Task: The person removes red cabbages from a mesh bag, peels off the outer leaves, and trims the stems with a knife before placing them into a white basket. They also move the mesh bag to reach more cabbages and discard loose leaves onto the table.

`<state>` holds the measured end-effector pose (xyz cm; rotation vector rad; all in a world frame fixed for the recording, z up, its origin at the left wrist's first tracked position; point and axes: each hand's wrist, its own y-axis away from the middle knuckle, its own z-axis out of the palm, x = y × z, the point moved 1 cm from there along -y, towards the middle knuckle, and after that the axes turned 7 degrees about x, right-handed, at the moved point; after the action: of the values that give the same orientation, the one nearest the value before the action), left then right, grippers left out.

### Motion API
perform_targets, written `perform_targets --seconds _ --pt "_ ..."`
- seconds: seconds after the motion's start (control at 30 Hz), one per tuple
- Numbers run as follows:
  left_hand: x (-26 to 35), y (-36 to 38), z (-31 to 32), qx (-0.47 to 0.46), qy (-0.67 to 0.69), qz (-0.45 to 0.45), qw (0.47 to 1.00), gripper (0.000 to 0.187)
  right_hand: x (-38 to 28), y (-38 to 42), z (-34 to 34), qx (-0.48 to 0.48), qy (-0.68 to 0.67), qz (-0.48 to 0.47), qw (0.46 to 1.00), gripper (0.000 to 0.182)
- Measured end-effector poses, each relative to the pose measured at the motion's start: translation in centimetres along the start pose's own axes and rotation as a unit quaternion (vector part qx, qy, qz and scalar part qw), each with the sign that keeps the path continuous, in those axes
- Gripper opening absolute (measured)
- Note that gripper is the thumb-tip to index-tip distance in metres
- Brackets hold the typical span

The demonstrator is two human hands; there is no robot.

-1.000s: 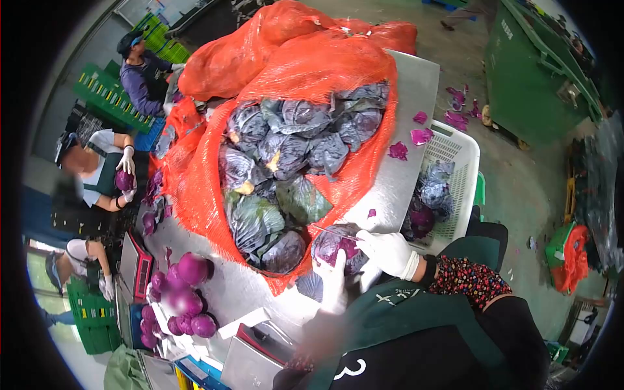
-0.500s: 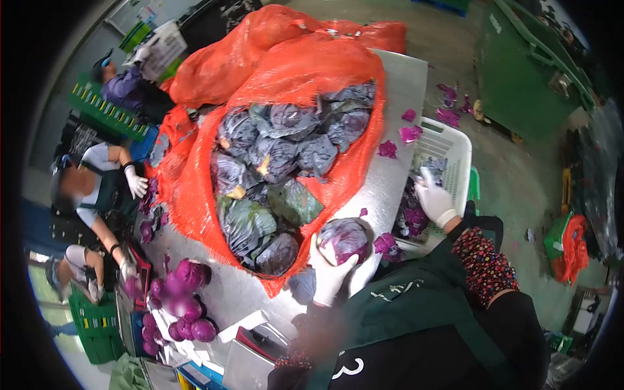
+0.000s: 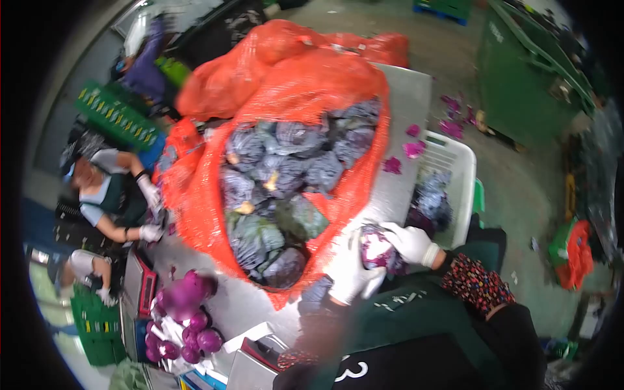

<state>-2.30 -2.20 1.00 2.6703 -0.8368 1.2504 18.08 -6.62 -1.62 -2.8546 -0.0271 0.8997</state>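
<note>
- Writing: a pale figure resembling "3" shows on the wearer's dark apron, below the hands; small pale characters on the green apron part are too blurred to read. Markings on the green crate at far left are not legible.
- Left hand: white-gloved, fingers curled against the near-left side of a red cabbage, gripping it.
- Right hand: white-gloved, fingers laid over the top right of the same cabbage, closed on it. A floral sleeve runs back from the wrist.
- The cabbage sits between both hands at the near edge of the steel desk, just right of the sack's mouth.
- Orange mesh sack: lies open on the desk, up and left of the fingers, filled with untrimmed cabbages bearing dull purple-green outer leaves. A second orange sack lies beyond it.
- White plastic basket: just right of the right fingers, beside the desk edge, holding loose purple leaves.
- Trimmed heads: a glossy purple pile well left of the left fingers, beside a scale.
- Leaf scraps lie on the desk and floor above the basket.
- Green bin stands far up and right.
- A co-worker's gloved hands are at the far left desk edge.
</note>
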Motion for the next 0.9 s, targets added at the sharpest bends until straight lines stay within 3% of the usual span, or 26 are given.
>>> perform_targets --seconds 0.03,0.1,0.13,0.43,0.53,0.57,0.6,0.7,0.77,0.9 --pt "0.0 0.1 0.1 0.01 -0.003 -0.002 1.0 0.11 0.7 -0.4 0.9 0.009 0.022 -0.029 0.999 0.031" --pt "-0.1 0.2 0.3 0.019 -0.066 0.01 0.998 0.107 -1.6 -1.5 -1.4 -0.023 0.001 0.071 0.997 0.028" --pt "-0.2 0.2 0.5 0.008 -0.026 -0.016 0.999 0.107 -1.7 -1.8 -1.4 -0.028 0.013 0.084 0.996 0.027" --pt "-0.2 0.3 1.2 0.029 -0.066 -0.01 0.997 0.106 -0.9 -3.4 -0.8 -0.043 0.126 0.043 0.99 0.028" --pt "0.3 0.8 1.1 0.008 -0.085 -0.027 0.996 0.104 2.0 -4.6 -0.1 -0.078 0.22 0.034 0.972 0.03" --pt "0.1 1.7 0.8 0.026 -0.062 0.007 0.998 0.105 5.0 -4.4 1.0 -0.052 0.177 0.074 0.98 0.034" --pt "-0.3 2.9 1.2 0.041 -0.072 0.013 0.996 0.105 7.1 -4.3 1.9 -0.054 0.154 0.05 0.985 0.041" --pt "-0.7 5.1 0.5 0.079 -0.093 -0.012 0.992 0.108 2.9 -3.4 0.4 -0.052 -0.019 0.211 0.976 0.035" --pt "-0.3 4.6 -1.3 0.042 -0.018 -0.039 0.998 0.107 3.2 -3.7 1.7 -0.017 0.02 0.166 0.986 0.033" --pt "0.1 4.1 -3.2 -0.022 -0.086 -0.02 0.996 0.101 0.7 -3.2 1.2 0.066 0.105 0.108 0.986 0.032"
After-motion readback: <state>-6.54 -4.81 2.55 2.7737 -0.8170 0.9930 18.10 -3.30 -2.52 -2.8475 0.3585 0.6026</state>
